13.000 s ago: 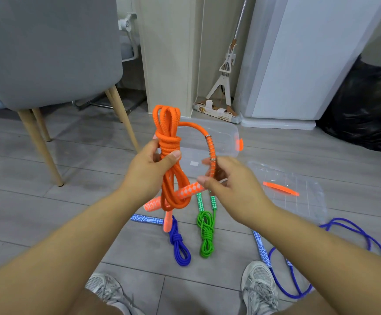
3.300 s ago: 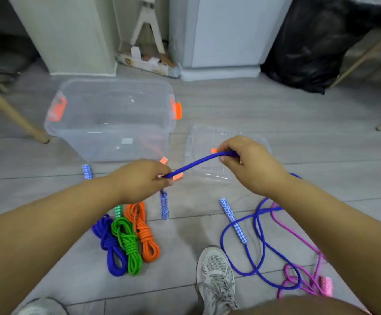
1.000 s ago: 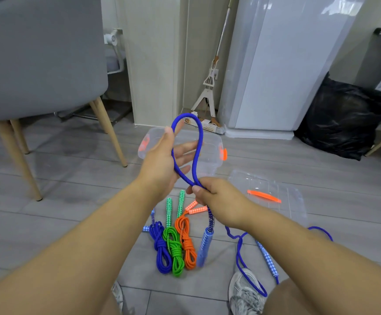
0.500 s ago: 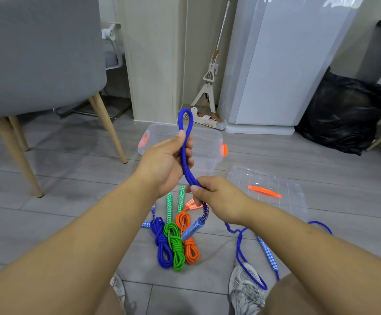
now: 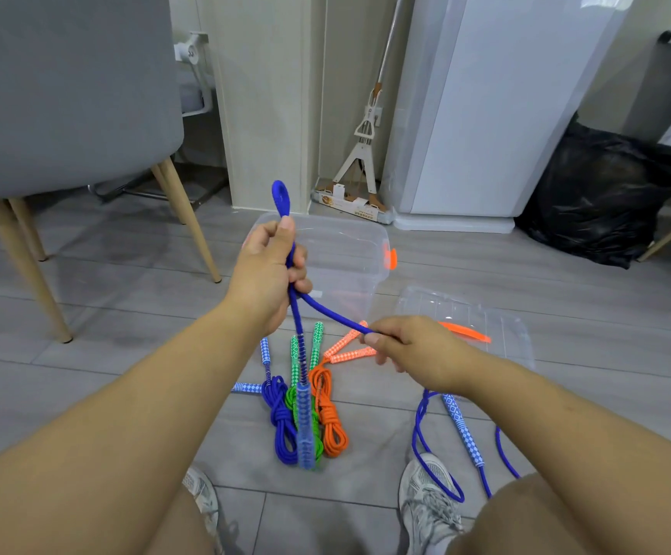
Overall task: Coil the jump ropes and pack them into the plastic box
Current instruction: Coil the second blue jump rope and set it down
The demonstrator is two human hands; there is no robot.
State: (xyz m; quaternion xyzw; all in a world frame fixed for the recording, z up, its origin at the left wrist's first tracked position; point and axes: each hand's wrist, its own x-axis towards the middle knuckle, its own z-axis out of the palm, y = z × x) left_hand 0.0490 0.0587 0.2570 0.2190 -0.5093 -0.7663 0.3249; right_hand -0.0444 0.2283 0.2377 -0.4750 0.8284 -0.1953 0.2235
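The blue rope (image 5: 328, 311), at center frame, is doubled, its bend pointing up above the left hand (image 5: 267, 274), whose grip is curled round both strands. One strand hangs straight down to a handle (image 5: 305, 430). The other slants lower right into the right hand (image 5: 412, 350), pinched in its grip. The box (image 5: 352, 240) stands just behind, and three coiled ropes (image 5: 332, 428) lie below on the floor (image 5: 125, 354).

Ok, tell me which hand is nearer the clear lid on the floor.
Right. The right hand, pinching the blue rope, is at the left edge of the lid; the left hand grips the rope farther left, before the plastic box.
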